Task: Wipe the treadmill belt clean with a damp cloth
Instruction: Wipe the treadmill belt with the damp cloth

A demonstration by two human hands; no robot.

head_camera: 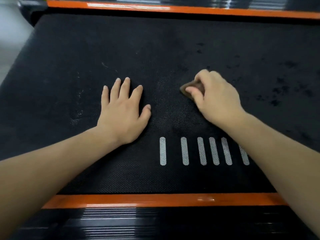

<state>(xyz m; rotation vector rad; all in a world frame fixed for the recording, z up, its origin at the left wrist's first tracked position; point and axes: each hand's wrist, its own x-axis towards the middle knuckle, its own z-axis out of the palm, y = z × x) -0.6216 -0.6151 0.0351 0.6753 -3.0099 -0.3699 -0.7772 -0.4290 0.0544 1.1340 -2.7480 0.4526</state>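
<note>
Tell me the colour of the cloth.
Brown; the cloth shows best in the head view, gripped by the right hand.

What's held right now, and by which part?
Right hand grips the brown cloth, fingers curled over it, one corner showing. Left hand holds nothing, flat on the belt.

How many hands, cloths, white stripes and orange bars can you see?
Hands: 2, left hand and right hand
Cloth: 1, gripped by the right hand
White stripes: 6 showing, the last partly under an arm
Orange bars: 2
Total: 11
</note>
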